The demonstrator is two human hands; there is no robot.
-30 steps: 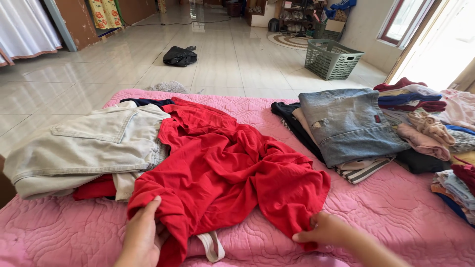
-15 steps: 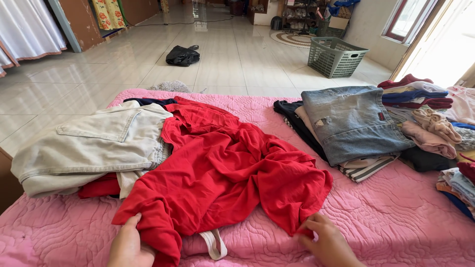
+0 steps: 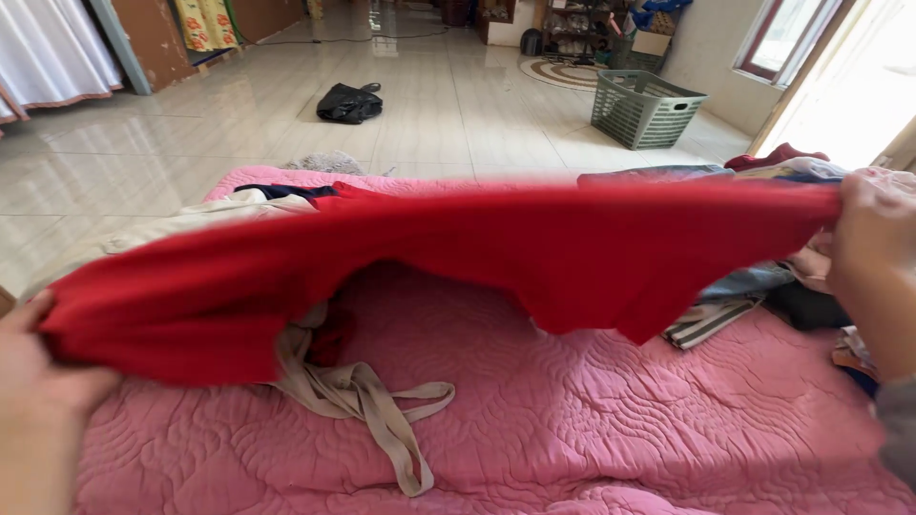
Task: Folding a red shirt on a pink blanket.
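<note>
Item: red garment [image 3: 477, 257], stretched taut above our pink quilted mattress [image 3: 592, 420]. Left hand [image 3: 33, 372] and right hand [image 3: 873, 238] each closed on an end. Risk, we judge: trailing hem snagging the beige strap [image 3: 382, 410] beneath

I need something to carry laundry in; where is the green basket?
In the head view, the green basket stands on the tiled floor at upper right, beyond the pink quilt, near the window wall.
</note>
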